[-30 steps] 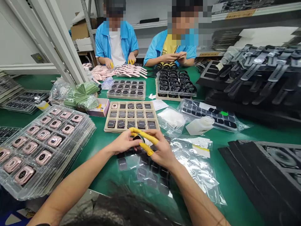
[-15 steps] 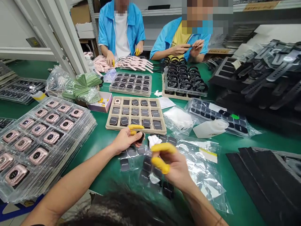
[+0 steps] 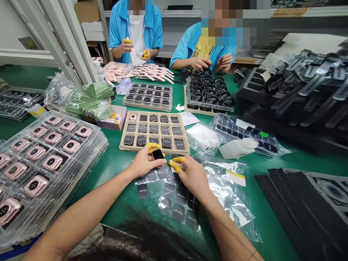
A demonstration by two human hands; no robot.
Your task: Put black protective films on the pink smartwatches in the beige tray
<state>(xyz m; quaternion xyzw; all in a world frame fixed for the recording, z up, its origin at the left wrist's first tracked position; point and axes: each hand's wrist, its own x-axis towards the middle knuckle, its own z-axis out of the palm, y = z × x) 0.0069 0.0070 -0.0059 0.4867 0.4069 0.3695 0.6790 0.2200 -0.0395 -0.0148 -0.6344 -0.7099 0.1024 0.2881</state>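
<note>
My left hand point(image 3: 144, 163), with yellow finger cots, grips a strapless smartwatch point(image 3: 158, 154) whose black screen faces up. Just right of it, the fingers of my right hand point(image 3: 193, 174) are pinched on a crumpled white tissue point(image 3: 172, 168), mostly covered by the fingers. Below both hands lie clear sheets with dark square screen films point(image 3: 178, 212), some of them lettered. A beige tray point(image 3: 152, 149) stands just beyond my hands. It carries several film-covered watches, with one pink watch body point(image 3: 133, 117) in its back left pocket.
Stacked clear trays of pink watch bodies point(image 3: 36, 152) stand on the left. A white bottle point(image 3: 238, 148) lies to the right, near black foam sheets point(image 3: 282, 206). Two co-workers in blue jackets point(image 3: 154, 30) sit opposite, behind pink straps point(image 3: 152, 73) and black bands point(image 3: 209, 87).
My right hand has moved left and forward onto the white tissue and closed on it. The watch in my left hand has turned screen up. The co-workers' hands have shifted.
</note>
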